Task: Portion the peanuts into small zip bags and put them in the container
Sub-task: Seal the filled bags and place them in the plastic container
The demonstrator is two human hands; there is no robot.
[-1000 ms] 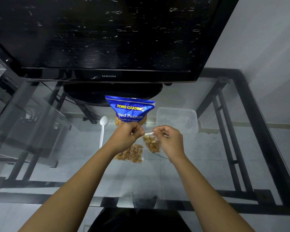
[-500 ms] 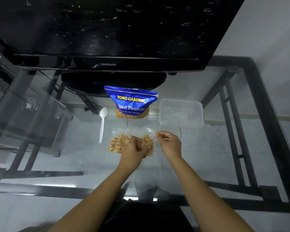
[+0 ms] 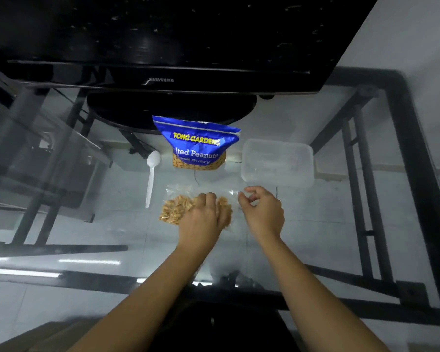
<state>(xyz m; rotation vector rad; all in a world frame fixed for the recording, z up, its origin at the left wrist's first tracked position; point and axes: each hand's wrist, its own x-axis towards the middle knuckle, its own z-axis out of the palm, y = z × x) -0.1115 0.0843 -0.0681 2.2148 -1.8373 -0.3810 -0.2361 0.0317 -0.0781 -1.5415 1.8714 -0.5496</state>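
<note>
Lying on the glass tabletop (image 3: 92, 224) just before the blue peanut pouch (image 3: 197, 144), two filled zip bags (image 3: 175, 209) are being pressed by the flattened left hand (image 3: 201, 222); the right hand (image 3: 263, 214) is being held beside them, fingers loosely apart, near the clear container (image 3: 277, 162)

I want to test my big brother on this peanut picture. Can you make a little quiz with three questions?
1. True or false: the clear container already holds a zip bag.
2. Which hand rests on the filled zip bags: A left hand, B right hand?
3. What white thing lies left of the blue peanut bag?

Key: 1 false, it looks empty. 2 A. 3 the plastic spoon.
</note>
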